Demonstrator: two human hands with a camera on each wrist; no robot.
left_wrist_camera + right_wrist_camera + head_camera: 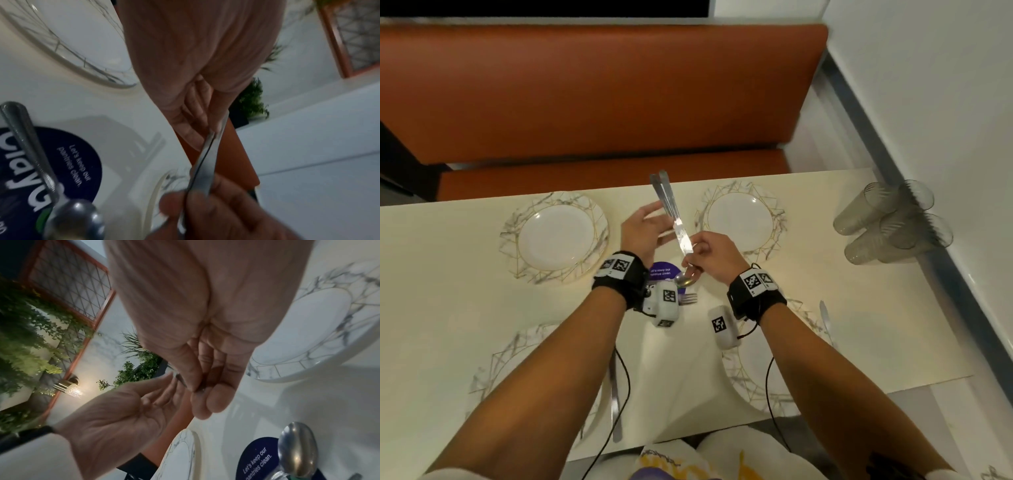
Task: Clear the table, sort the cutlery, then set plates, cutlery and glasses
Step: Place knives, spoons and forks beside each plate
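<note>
Two steel knives [671, 212] are held together above the table's middle, pointing away from me. My right hand [693, 253] pinches their near end between thumb and fingers; the same pinch shows in the left wrist view, with the knives [203, 162] rising out of the right hand [216, 203]. My left hand [650, 219] is beside them on the left with straight fingers [195, 116] that touch the knives' far part. A spoon [685, 279] and a fork [688, 298] lie on the table below my hands. Several marbled plates are set out, such as the far left plate [554, 236] and the far right plate [739, 219].
A purple round sticker [662, 270] lies under the spoon. Several stacked smoky glasses [893, 222] lie at the table's right edge by the wall. One knife [825, 318] lies right of the near right plate, another knife [614, 394] by the near left plate. An orange bench [602, 102] runs behind.
</note>
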